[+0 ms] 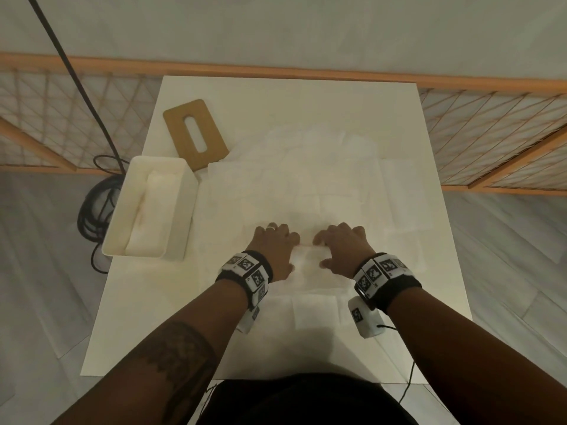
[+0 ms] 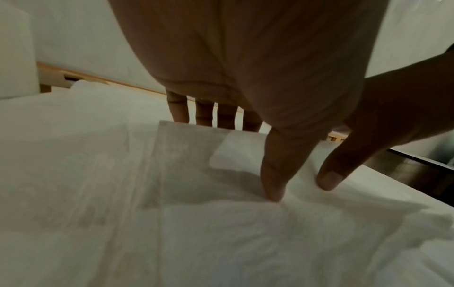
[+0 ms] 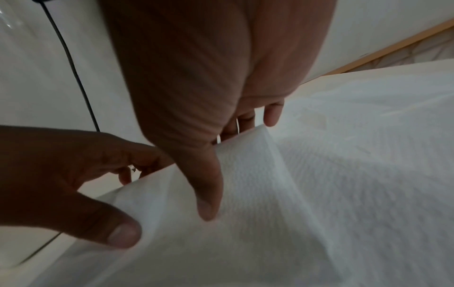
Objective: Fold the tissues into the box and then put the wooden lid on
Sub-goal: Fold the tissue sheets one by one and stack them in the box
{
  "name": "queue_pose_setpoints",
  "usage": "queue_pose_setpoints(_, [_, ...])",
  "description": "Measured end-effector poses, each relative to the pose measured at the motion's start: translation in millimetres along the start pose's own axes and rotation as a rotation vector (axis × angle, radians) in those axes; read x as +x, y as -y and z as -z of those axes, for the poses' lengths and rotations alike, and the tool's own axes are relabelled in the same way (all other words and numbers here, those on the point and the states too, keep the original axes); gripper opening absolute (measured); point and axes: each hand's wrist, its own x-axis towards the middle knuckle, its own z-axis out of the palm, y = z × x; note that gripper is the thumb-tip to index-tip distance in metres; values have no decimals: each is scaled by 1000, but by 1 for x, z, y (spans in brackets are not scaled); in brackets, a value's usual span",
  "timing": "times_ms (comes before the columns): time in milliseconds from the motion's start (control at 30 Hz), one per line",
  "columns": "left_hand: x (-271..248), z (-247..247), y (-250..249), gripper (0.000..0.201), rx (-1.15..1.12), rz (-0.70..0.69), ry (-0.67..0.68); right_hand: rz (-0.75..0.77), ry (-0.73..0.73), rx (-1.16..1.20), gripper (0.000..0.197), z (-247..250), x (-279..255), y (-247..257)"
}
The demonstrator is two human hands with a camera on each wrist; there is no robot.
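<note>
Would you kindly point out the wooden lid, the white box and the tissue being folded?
wooden lid (image 1: 179, 127): head view, on the bare wood left of its slot.
white box (image 1: 181, 207): head view, on its right wall.
tissue (image 1: 308, 256): head view, on the raised fold between the hands.

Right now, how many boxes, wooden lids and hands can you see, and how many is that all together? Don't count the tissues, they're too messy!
Boxes: 1, the white box with tissue inside.
Wooden lids: 1, the wooden lid lying beside the box.
Hands: 2, the left hand and right hand, both on a tissue.
Total: 4
</note>
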Motion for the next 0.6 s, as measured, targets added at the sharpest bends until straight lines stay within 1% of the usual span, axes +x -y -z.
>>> queue_pose_setpoints(67, [1,5,3,48,-33,-15,8,-1,-2,42,31,2,0,-3])
queue_pose_setpoints(133, [-2,9,9,35,-146,-35,-23,-15,-7,212,21,5,-4,-10])
queue_pose_setpoints(200, [-7,10,18,27,-304,-18,-50,-43,-6,462,21,9,-10,-19])
queue_pose_setpoints(267, [-12,6,28,29,-401,0,-77,-63,-22,638,21,12,-16,-25])
queue_pose_setpoints(367, [-16,-4,38,47,-392,-17,-122,-93,-68,732,21,6,-21,-28])
queue_pose_setpoints(400, [-17,-7,40,50,-382,-22,-148,-102,-96,751,20,2,-21,-28])
queue_pose_setpoints(500, [-17,-13,42,43,-371,-49,-261,-102,-220,770,24,-9,-21,-28])
queue_pose_setpoints(600, [-19,-17,40,36,-365,-103,-367,-80,-351,796,35,-16,-26,-27])
